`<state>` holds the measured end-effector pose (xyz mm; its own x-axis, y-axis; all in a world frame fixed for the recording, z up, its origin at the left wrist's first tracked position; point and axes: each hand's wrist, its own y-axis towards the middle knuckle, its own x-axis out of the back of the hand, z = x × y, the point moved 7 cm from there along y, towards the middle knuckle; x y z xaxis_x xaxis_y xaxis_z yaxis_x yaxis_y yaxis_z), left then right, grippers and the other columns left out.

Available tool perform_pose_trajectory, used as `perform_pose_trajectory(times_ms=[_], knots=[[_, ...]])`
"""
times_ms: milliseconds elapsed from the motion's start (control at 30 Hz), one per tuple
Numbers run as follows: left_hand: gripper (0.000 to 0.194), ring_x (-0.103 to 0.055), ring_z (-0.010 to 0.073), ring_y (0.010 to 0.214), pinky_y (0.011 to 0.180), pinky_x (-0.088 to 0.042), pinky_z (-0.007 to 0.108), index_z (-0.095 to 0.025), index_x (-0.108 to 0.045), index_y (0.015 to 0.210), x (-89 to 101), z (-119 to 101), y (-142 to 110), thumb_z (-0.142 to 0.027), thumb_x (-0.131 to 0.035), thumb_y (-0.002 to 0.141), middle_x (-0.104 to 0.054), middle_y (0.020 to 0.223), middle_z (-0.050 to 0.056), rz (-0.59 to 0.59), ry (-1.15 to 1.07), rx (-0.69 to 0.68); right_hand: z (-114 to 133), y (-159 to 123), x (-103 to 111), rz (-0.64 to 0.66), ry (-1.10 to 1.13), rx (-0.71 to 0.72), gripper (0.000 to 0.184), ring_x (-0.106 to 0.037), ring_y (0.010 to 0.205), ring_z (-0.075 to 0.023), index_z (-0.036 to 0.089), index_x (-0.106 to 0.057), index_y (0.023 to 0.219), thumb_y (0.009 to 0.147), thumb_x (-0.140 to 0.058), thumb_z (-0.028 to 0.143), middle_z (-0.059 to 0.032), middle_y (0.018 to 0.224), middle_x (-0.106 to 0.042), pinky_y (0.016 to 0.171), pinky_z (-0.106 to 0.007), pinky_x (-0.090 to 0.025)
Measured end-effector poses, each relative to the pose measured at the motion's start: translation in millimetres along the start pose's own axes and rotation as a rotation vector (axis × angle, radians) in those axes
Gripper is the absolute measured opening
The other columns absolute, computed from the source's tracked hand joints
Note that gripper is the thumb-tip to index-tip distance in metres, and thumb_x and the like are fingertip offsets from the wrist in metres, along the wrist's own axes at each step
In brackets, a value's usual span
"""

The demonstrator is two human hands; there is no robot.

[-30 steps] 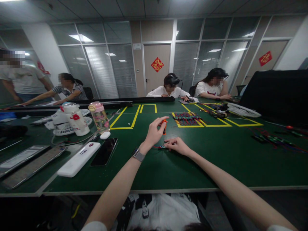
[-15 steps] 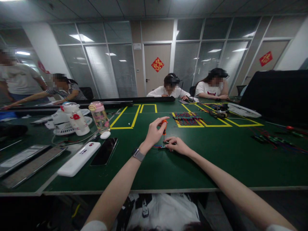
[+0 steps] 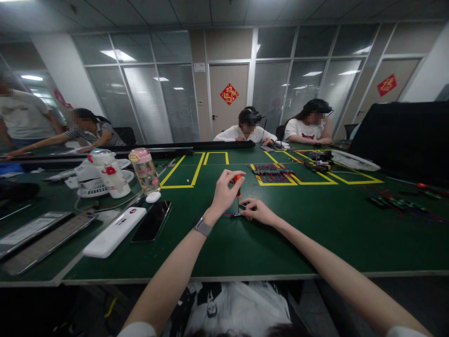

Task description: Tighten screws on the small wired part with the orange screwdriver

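Note:
My left hand [image 3: 223,191] is closed round the orange handle of a small screwdriver [image 3: 237,181] that stands upright, its tip down on a small part [image 3: 235,215] with red and blue wires on the green table [image 3: 245,248]. A watch sits on that wrist. My right hand [image 3: 257,210] rests on the table just right of the screwdriver, fingers pinched on the small part to hold it. How the part looks is too small to tell.
At the left lie a black phone [image 3: 152,221], a white power bank [image 3: 114,232], two bottles [image 3: 144,171] and flat metal strips. A pile of wired parts [image 3: 272,173] lies in a yellow-taped box beyond my hands. Other people sit at the far side and at the left.
My hands stay in place; the left fingers have shifted slightly on the screwdriver handle. The standing person at the far left has moved further left.

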<state>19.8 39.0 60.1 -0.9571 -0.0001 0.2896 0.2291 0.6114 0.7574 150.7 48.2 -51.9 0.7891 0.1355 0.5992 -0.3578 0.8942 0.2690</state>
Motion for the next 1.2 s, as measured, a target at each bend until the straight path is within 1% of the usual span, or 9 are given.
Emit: perform_pose_trajectory(times_ms=[100, 300, 500, 600, 700, 800, 933, 1033, 1200], knots=[[0.027, -0.059, 0.0149, 0.093, 0.081, -0.048, 0.026, -0.022, -0.066, 0.109, -3.2, 0.8, 0.1, -0.028, -0.045, 0.094, -0.060, 0.102, 0.006, 0.044, -0.050, 0.021, -3.8, 0.8, -0.3, -0.014, -0.003, -0.003, 0.035, -0.059, 0.099, -0.0226, 0.018, -0.064, 0.049, 0.078, -0.065, 0.038, -0.0096, 0.108, -0.064, 0.089, -0.036, -0.042], [0.027, -0.062, 0.0151, 0.089, 0.080, -0.049, 0.027, -0.020, -0.064, 0.112, -5.1, 9.5, 1.3, -0.026, -0.047, 0.093, -0.065, 0.102, 0.007, 0.050, -0.134, 0.098, -8.5, 3.4, -1.1, -0.043, -0.040, 0.037, 0.035, -0.057, 0.082, -0.0186, 0.019, -0.064, 0.047, 0.077, -0.067, 0.038, -0.0044, 0.072, -0.061, 0.079, -0.031, -0.043], [0.027, -0.063, 0.0151, 0.089, 0.080, -0.049, 0.027, -0.019, -0.064, 0.112, -6.1, 11.2, 1.7, -0.027, -0.047, 0.093, -0.066, 0.099, 0.007, 0.044, -0.144, 0.102, -4.8, 5.3, -4.7, 0.007, 0.003, 0.102, 0.040, -0.058, 0.067, -0.0163, 0.019, -0.062, 0.045, 0.080, -0.064, 0.039, -0.0021, 0.056, -0.060, 0.073, -0.029, -0.045], [0.027, -0.062, 0.0139, 0.084, 0.078, -0.050, 0.025, -0.020, -0.064, 0.112, -6.2, 10.8, 1.5, -0.028, -0.048, 0.092, -0.065, 0.097, 0.006, 0.050, -0.130, 0.083, -5.1, 5.8, -4.8, 0.008, 0.013, 0.101, 0.042, -0.059, 0.065, -0.0161, 0.019, -0.061, 0.044, 0.080, -0.064, 0.041, -0.0018, 0.054, -0.061, 0.074, -0.029, -0.045], [0.025, -0.060, 0.0131, 0.081, 0.076, -0.050, 0.025, -0.021, -0.067, 0.108, -3.5, 6.0, 1.0, -0.031, -0.054, 0.090, -0.062, 0.094, 0.004, 0.034, -0.062, 0.019, -6.5, 6.2, -5.0, 0.012, 0.016, 0.081, 0.042, -0.059, 0.065, -0.0163, 0.019, -0.061, 0.044, 0.079, -0.064, 0.043, -0.0020, 0.055, -0.061, 0.074, -0.028, -0.046], [0.025, -0.060, 0.0146, 0.086, 0.079, -0.050, 0.026, -0.023, -0.068, 0.108, -1.5, 0.8, 0.2, -0.032, -0.056, 0.088, -0.062, 0.095, 0.004, 0.015, -0.004, -0.019, -6.8, 6.4, -5.1, 0.018, 0.023, 0.068, 0.042, -0.059, 0.065, -0.0163, 0.019, -0.061, 0.044, 0.078, -0.064, 0.043, -0.0023, 0.056, -0.062, 0.074, -0.028, -0.046], [0.029, -0.064, 0.0154, 0.092, 0.082, -0.051, 0.027, -0.021, -0.064, 0.115, -6.0, 4.5, 1.0, -0.028, -0.047, 0.093, -0.065, 0.107, 0.007, 0.058, -0.177, 0.080, -5.7, 6.4, -5.0, 0.022, 0.033, 0.070, 0.041, -0.059, 0.067, -0.0165, 0.019, -0.061, 0.045, 0.078, -0.064, 0.043, -0.0027, 0.058, -0.062, 0.074, -0.028, -0.046], [0.028, -0.068, 0.0152, 0.083, 0.075, -0.052, 0.026, -0.017, -0.064, 0.112, -8.9, 10.4, 2.3, -0.026, -0.048, 0.091, -0.069, 0.097, 0.007, 0.075, -0.310, 0.176, -6.1, 6.1, -5.2, 0.027, 0.030, 0.055, 0.041, -0.059, 0.067, -0.0161, 0.019, -0.061, 0.045, 0.078, -0.064, 0.044, -0.0026, 0.059, -0.062, 0.073, -0.028, -0.046], [0.025, -0.068, 0.0144, 0.079, 0.073, -0.053, 0.025, -0.015, -0.066, 0.107, -6.0, 12.7, 4.4, -0.025, -0.054, 0.087, -0.071, 0.090, 0.006, 0.047, -0.330, 0.207, -5.5, 5.5, -4.7, 0.027, 0.049, 0.061, 0.040, -0.058, 0.066, -0.0159, 0.019, -0.061, 0.046, 0.078, -0.064, 0.041, -0.0022, 0.059, -0.060, 0.073, -0.028, -0.045]])
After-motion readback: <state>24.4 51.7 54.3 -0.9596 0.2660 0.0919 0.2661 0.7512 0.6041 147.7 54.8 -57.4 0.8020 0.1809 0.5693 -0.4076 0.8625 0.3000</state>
